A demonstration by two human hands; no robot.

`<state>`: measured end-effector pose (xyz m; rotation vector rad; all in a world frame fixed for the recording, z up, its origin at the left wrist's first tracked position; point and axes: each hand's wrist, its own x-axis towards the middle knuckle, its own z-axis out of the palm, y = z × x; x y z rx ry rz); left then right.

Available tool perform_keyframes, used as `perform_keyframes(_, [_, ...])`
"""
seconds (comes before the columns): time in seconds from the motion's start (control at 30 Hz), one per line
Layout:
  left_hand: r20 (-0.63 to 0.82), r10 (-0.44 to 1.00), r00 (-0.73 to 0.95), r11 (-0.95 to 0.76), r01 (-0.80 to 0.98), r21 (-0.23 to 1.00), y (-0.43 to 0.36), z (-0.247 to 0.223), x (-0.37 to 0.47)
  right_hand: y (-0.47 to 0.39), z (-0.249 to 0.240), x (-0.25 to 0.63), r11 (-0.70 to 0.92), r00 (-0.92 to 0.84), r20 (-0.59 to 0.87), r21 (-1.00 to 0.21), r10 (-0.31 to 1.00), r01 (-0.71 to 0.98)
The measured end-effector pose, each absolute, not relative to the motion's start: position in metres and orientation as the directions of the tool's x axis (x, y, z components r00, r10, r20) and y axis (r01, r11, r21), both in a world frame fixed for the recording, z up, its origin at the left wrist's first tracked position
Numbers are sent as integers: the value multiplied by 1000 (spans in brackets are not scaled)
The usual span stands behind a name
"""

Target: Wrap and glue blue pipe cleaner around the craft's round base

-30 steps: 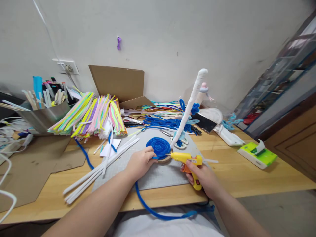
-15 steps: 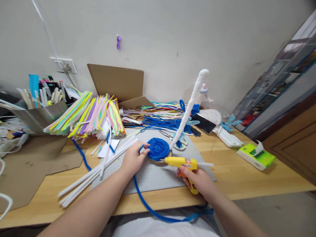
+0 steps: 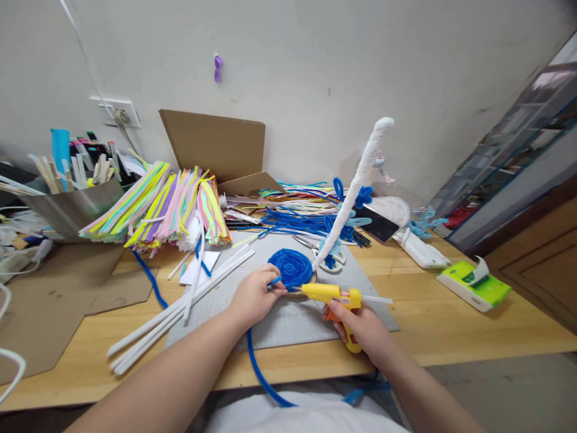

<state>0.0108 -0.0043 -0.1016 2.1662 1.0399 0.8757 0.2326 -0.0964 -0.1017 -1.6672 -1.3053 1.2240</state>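
A flat coil of fuzzy blue pipe cleaner [image 3: 291,267] lies on a round cardboard base on the grey cutting mat [image 3: 288,334]. My left hand [image 3: 255,294] pinches the loose blue strand at the coil's near left edge. From under that hand the strand [image 3: 259,367] trails down over the table's front edge. My right hand [image 3: 360,328] is wrapped round a yellow hot glue gun [image 3: 331,294], a clear glue stick poking out of its back. The gun's nozzle is at the coil's near rim. A white wrapped stem [image 3: 354,192] rises at a slant from the coil's right side.
Scissors [image 3: 333,264] lie behind the stem. White sticks [image 3: 211,279] cross the mat's left side. Bundled coloured pipe cleaners [image 3: 157,207] and a metal holder [image 3: 74,207] stand at the back left. On the right are a phone [image 3: 377,224] and a green tissue pack [image 3: 475,285].
My left hand has moved right and slightly nearer me along the coil's rim, toward the nozzle. The glue gun stays almost in place. The view has shifted a little.
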Motion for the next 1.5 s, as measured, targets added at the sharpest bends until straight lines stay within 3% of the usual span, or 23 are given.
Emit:
perform_keyframes(0.07, [313,861,402,-485,461,743,-2,-100,9,-97,-102,233,-261,51,-259,-909,965,323])
perform_keyframes(0.17, [272,954,124,-295,537,790,6,-97,2,-97,-102,233,-262,43,-262,-914,964,310])
perform_keyframes(0.23, [237,969,-71,-162,541,825,12,-95,-5,-97,-102,233,-261,42,-261,-916,964,305])
perform_keyframes(0.3, [238,959,-153,-128,516,847,16,-94,-10,-97,-101,232,-263,49,-261,-914,964,308])
perform_keyframes(0.37, [292,949,-116,-195,510,838,17,-95,-12,-97,-101,232,-263,50,-261,-913,964,312])
perform_keyframes(0.47, [390,911,137,-402,515,758,11,-96,-8,-97,-99,231,-250,27,-255,-910,966,330])
perform_keyframes(0.57, [378,811,448,-571,463,678,4,-99,0,-97,-96,229,-234,5,-249,-904,969,359])
perform_keyframes(0.63, [345,776,529,-602,455,656,0,-101,4,-96,-93,228,-234,0,-252,-896,968,379])
perform_keyframes(0.9, [312,785,535,-587,481,651,-2,-101,5,-92,-95,225,-187,-38,-221,-893,974,410])
perform_keyframes(1.5, [308,787,534,-579,470,666,-2,-100,5,-91,-101,228,-256,45,-263,-865,964,432])
